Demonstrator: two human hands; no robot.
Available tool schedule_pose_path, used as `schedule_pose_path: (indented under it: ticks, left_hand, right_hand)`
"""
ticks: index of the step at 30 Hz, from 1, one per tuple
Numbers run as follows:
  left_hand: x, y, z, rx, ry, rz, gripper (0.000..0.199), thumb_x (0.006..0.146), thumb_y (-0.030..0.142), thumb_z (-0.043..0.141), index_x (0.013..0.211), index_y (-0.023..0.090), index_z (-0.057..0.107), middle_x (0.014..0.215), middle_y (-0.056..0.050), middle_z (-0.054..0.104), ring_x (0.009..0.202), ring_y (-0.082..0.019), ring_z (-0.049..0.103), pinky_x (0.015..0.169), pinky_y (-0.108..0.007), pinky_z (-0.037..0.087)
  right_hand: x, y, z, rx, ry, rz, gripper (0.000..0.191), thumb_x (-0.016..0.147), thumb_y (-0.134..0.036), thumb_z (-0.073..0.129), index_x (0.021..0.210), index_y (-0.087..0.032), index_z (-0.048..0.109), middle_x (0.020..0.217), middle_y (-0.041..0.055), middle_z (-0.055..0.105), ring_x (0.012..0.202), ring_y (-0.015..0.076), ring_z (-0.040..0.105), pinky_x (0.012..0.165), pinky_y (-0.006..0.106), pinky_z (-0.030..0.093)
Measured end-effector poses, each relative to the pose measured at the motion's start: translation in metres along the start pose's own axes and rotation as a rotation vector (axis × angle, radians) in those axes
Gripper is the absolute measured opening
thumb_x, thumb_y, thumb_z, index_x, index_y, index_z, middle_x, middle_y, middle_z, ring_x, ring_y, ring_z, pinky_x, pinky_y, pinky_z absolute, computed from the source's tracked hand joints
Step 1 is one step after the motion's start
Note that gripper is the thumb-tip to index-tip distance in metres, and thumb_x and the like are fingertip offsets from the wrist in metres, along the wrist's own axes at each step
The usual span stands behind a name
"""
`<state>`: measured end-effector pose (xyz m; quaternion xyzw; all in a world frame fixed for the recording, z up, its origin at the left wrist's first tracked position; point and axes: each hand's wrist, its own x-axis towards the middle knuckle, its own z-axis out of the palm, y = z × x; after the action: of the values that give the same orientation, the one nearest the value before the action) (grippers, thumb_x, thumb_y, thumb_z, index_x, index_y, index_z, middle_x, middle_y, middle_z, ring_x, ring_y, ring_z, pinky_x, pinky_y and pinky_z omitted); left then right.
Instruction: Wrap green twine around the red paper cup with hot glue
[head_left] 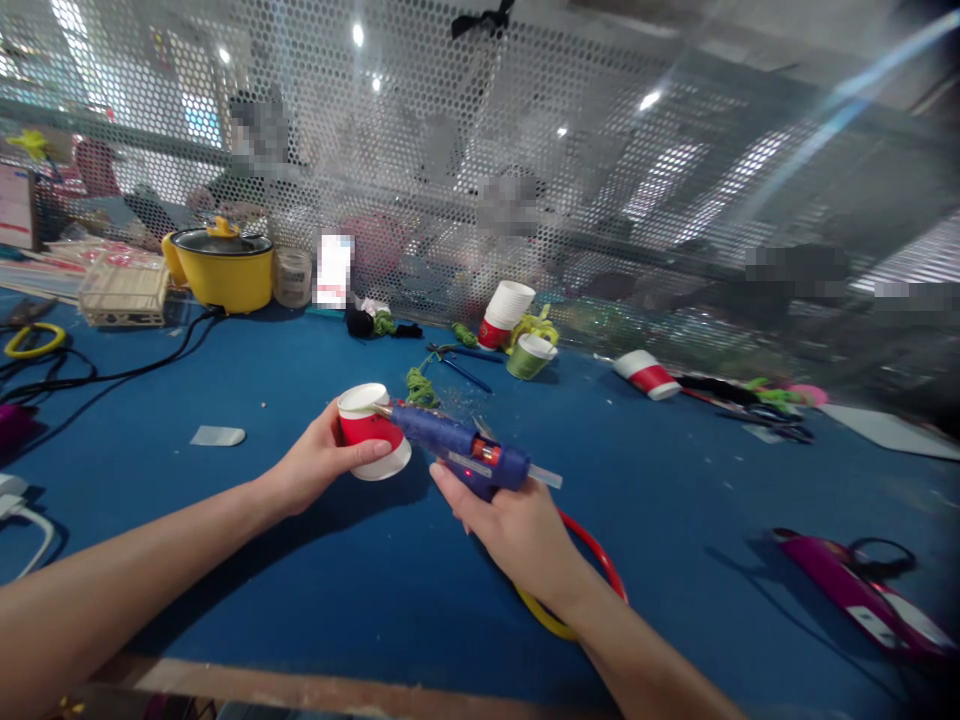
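My left hand [330, 455] grips a red-and-white paper cup [367, 425] from its left side, thumb across the red band. The cup is held upside down, its wider rim low and its base up. In my right hand [517, 520] is a blue hot glue gun [465, 445], its nozzle pointing left at the cup's upper edge. A clear glue stick [546, 477] sticks out of the gun's back end, and a small red light shows on its body. Just behind the cup lies a bundle of green yarn [421, 387].
At the back stand a yellow electric pot [229, 275], a glass jar [292, 278], stacked paper cups [511, 305] and a green-wrapped cup [532, 356]. Another red-and-white cup [647, 374] lies tipped over. A purple power strip [862, 590] lies right, and black cables [150, 368] run left.
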<state>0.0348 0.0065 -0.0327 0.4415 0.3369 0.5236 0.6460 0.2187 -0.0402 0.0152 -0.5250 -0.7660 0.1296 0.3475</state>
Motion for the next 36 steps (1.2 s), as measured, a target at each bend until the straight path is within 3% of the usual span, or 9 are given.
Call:
schedule_pose_path:
  ticks: [36]
  left_hand:
    - [-0.0019,-0.0001,-0.0019,-0.033,-0.114,-0.03,0.048,0.063,0.02,0.074,0.108,0.015,0.056,0.106,-0.01,0.066,0.1,-0.024,0.059,0.092,-0.038,0.039]
  right_hand:
    - [0.0014,0.0028,-0.0042,0.024,0.014,0.034,0.019,0.079,-0.034,0.054,0.071,-0.022,0.066,0.053,0.0003,0.063,0.058,0.019,0.063,0.055,0.029,0.049]
